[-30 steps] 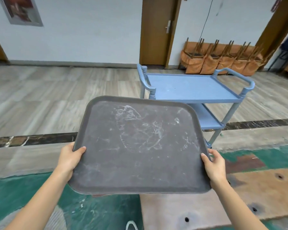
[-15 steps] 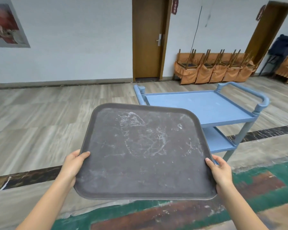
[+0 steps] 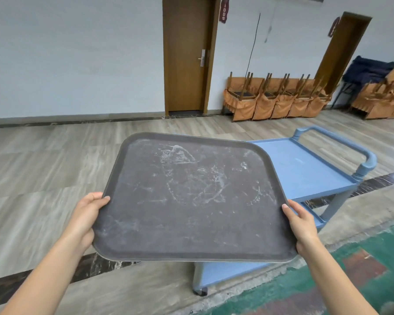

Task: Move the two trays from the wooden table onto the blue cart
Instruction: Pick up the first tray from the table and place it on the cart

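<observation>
A dark grey scuffed tray (image 3: 191, 196) is held in the air in front of me, tilted slightly. My left hand (image 3: 85, 217) grips its left edge and my right hand (image 3: 301, 223) grips its right edge. The blue cart (image 3: 305, 169) stands just beyond and below the tray, and the tray covers the left part of its top shelf. The cart's bare top shelf, right handle and lower shelf show to the right. The wooden table and a second tray are out of view.
Stacked orange-covered chairs (image 3: 275, 101) line the far wall beside a brown door (image 3: 187, 53). Green and red patterned carpet (image 3: 328, 280) lies at the bottom right. Pale wood-look floor (image 3: 43, 167) stretches left of the cart.
I have come closer to the cart with the tray. The tray now overlaps the cart's left end, and the wooden table has dropped out of view.
</observation>
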